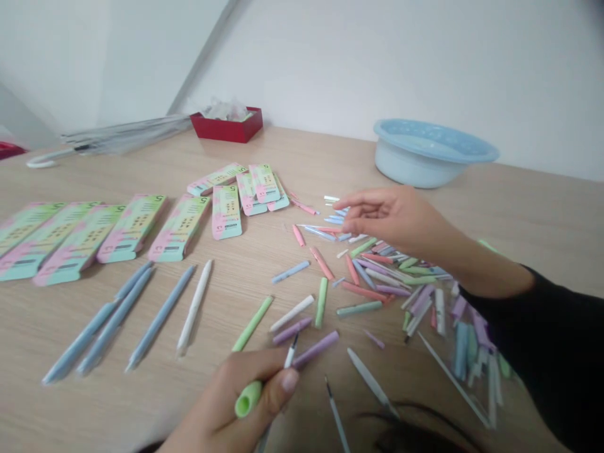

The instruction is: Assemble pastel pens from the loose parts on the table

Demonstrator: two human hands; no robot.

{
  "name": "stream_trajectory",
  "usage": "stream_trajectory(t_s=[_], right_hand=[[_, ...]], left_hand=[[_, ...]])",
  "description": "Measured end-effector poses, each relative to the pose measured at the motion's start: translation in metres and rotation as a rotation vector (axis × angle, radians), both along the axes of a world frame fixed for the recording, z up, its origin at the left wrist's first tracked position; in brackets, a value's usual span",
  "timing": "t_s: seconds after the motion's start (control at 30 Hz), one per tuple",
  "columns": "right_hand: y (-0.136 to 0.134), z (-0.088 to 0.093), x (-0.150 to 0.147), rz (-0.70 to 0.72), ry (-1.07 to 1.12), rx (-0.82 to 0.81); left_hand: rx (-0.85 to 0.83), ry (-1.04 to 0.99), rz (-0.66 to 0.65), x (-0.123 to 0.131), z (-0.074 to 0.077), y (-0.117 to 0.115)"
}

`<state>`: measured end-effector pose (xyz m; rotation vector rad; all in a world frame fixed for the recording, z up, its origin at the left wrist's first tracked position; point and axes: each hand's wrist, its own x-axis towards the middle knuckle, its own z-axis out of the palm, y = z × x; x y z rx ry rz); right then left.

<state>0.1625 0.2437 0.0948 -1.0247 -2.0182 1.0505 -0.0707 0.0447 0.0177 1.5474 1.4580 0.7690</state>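
Observation:
Low in the head view, my left hand (245,396) is closed around a light green pen barrel (248,399). A thin refill with a dark tip (291,353) is pinched between its thumb and forefinger. My right hand (384,214) reaches over the far side of a pile of pen parts (377,267); its fingers stretch out to the left, and nothing shows in them. Close beyond my left hand are a purple barrel (317,349), a white barrel (292,313) and a green barrel (253,323). Another refill (336,412) and a white pen part (370,376) lie nearer me.
Blue pens (160,318) and a white pen (195,308) lie at left. Beyond them are several printed pen boxes (180,228). A clear umbrella (127,134), a red box (226,128) and a blue basin (419,160) stand along the back of the wooden table (321,151).

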Motion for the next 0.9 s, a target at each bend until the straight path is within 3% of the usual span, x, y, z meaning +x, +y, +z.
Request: stream_trajectory(t_s=[0.2,0.37,0.6,0.9], right_hand=[[-0.102,0.013,0.024,-0.044,0.250,-0.267],[-0.152,0.013,0.033,-0.036,0.277,-0.274],[-0.177,0.012,0.040,-0.016,0.275,-0.229],[-0.182,0.013,0.048,-0.065,0.111,-0.098]], left_hand=[[0.055,-0.109,-0.265,0.038,0.029,-0.007],[0.040,-0.219,-0.338,0.056,0.039,-0.021],[0.043,-0.177,-0.390,0.070,0.051,-0.031],[0.049,-0.156,-0.436,0.075,0.051,-0.023]])
